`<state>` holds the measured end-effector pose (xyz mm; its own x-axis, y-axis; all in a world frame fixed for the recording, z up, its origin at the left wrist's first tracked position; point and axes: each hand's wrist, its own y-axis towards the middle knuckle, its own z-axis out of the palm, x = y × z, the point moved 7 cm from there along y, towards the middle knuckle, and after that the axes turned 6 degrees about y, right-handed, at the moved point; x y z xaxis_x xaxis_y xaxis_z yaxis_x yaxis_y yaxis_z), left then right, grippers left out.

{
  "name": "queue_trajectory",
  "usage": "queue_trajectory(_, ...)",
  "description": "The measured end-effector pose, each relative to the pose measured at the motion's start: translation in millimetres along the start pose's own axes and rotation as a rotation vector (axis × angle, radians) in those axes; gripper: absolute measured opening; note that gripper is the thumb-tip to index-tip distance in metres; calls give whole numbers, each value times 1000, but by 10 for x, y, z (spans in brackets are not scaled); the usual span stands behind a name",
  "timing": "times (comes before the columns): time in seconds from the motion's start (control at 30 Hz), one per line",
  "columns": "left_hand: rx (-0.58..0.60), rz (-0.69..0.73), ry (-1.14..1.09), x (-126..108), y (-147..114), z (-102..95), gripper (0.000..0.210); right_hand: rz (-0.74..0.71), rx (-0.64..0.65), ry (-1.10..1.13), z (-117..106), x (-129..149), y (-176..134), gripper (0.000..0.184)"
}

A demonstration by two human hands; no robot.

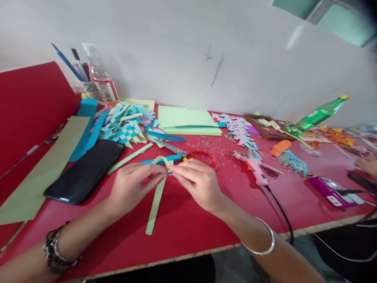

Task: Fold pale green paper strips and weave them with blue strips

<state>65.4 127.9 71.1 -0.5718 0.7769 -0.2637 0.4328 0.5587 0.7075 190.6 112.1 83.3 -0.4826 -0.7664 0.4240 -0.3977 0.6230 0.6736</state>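
Both hands meet fingertip to fingertip above the red table, pinching folded paper strips. My left hand [137, 181] is closed on the left side of the fold, and my right hand [198, 181] is closed on its right side. A pale green paper strip [156, 206] hangs from the pinch toward the table's front, with another bit looping up behind the fingers. A little blue shows at the fold; the rest is hidden by my fingers. Just behind lie a blue strip [176, 157] and red-handled scissors [206, 152] with their blades pointing left.
A black phone [85, 171] lies left, near a heap of woven paper strips [129, 122]. Green sheets [188, 118] are at the wall. A pink glue gun [255, 167], purple power strip [332, 191] and leaning green bottle [319, 114] stand right. Another person's hand [368, 164] shows at the right edge.
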Motion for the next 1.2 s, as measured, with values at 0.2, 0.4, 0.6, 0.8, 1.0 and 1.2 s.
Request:
queue_trajectory(0.2,-12,-59,-31,13,10,-21,4,33,28,-1,44,-21,-15,22)
queue_trajectory(0.4,16,-103,-77,38,7,2,4,46,-14,-18,13,-34,-21,19)
queue_trajectory(0.6,30,-120,-86,61,-7,26,6,37,-16,-23,29,-9,-14,20)
queue_trajectory(0.8,22,-85,-68,27,0,24,6,62,-27,6,10,-22,0,18)
queue_trajectory(1.0,25,-71,-29,33,-7,16,8,161,-31,101,-13,-98,-4,13)
queue_trajectory(1.2,30,-30,28,17,-1,17,8,135,-24,114,9,-86,-15,9)
